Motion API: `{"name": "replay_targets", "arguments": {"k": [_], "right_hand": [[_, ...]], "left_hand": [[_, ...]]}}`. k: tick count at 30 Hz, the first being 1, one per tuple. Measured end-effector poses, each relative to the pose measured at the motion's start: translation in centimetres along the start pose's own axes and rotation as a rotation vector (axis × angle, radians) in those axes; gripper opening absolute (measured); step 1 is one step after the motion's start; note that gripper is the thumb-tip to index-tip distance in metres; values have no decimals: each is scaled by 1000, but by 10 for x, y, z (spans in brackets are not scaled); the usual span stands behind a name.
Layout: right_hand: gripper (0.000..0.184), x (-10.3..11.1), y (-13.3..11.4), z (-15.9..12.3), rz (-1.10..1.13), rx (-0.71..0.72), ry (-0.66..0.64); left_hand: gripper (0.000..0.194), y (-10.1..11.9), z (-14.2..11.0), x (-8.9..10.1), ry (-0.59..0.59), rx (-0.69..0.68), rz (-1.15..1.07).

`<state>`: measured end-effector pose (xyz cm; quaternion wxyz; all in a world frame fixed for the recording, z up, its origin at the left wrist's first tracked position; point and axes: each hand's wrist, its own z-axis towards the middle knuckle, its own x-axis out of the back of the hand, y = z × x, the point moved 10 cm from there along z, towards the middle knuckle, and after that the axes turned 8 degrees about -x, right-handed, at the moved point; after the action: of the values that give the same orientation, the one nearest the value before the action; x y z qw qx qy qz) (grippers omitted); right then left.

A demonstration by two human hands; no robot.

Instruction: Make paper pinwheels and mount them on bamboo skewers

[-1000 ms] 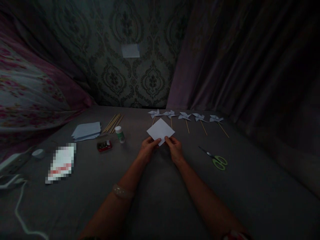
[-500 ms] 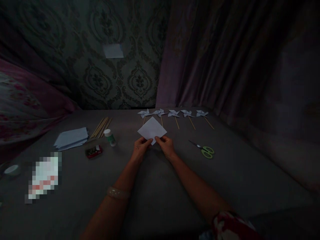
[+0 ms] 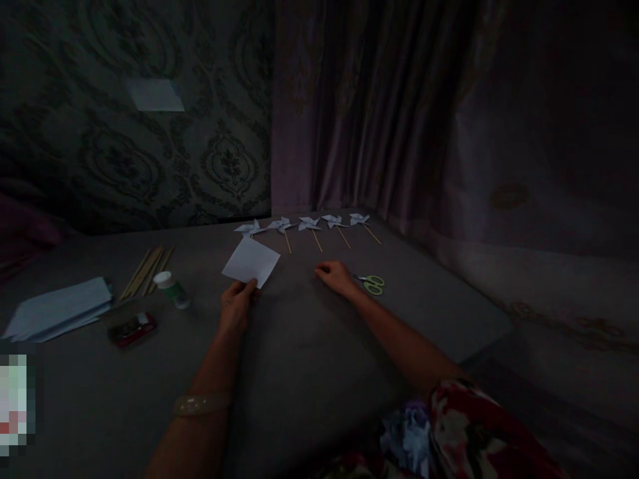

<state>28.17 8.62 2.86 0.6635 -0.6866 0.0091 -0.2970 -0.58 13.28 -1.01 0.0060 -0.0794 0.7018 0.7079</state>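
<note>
My left hand [image 3: 236, 303] pinches a white square of paper [image 3: 252, 261] by its lower corner, thumb on top, holding it up over the table. Apart from the paper, my right hand [image 3: 333, 276] hovers to the right with its fingers curled together; nothing shows in them. Just beyond that wrist lie scissors [image 3: 373, 285] with green handles, their blades partly hidden behind it. Behind the paper, a row of several white paper pinwheels [image 3: 309, 223] on wooden sticks runs along the back of the table. The stick of the leftmost one is mostly covered by the paper.
On the left of the grey table [image 3: 294, 372] are a stack of white paper [image 3: 62, 306], several wooden sticks [image 3: 146, 271], a glue bottle [image 3: 172, 291] with a white cap and a small red box [image 3: 132, 329]. A patterned wall and curtains [image 3: 344, 106] stand behind.
My right hand has let go of the paper and moved right, towards the scissors. My left hand still holds the paper, now tilted. The view has turned to the right.
</note>
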Motion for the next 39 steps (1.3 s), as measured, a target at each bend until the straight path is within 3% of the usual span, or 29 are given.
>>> {"name": "replay_targets", "arguments": {"k": [4, 6, 9, 11, 17, 22, 26, 28, 30, 33, 36, 39], "right_hand": [[8, 83, 17, -12, -208, 18, 113], [9, 114, 25, -20, -304, 11, 143], [9, 139, 37, -31, -426, -13, 143], [6, 142, 43, -36, -545, -21, 121], [9, 130, 63, -33, -992, -81, -16], [8, 118, 77, -21, -1130, -170, -193], [16, 109, 72, -14, -1142, -176, -287], [21, 99, 74, -16, -1025, -242, -403], [18, 84, 69, -20, -774, -304, -485], [23, 57, 49, -22, -320, -372, -467], [34, 12, 19, -25, 134, -349, -456], [42, -47, -17, -33, 428, -255, -570]], "left_hand": [[34, -1, 0, 2, 23, 16, -2], [33, -3, 1, 2, 28, 25, -12], [29, -5, 2, 2, 27, 30, -29], [28, -7, 3, 3, 32, 34, -34], [29, -9, 1, 6, 59, 58, -137], [32, -11, 0, 14, 94, 48, -182], [32, -12, 2, 17, 94, 36, -214], [32, -11, 4, 16, 88, 28, -231], [33, -9, 7, 15, 84, 16, -253], [33, -5, 11, 13, 85, -6, -285], [34, 0, 13, 12, 76, -33, -308], [36, 4, 15, 11, 53, -64, -324]]}}
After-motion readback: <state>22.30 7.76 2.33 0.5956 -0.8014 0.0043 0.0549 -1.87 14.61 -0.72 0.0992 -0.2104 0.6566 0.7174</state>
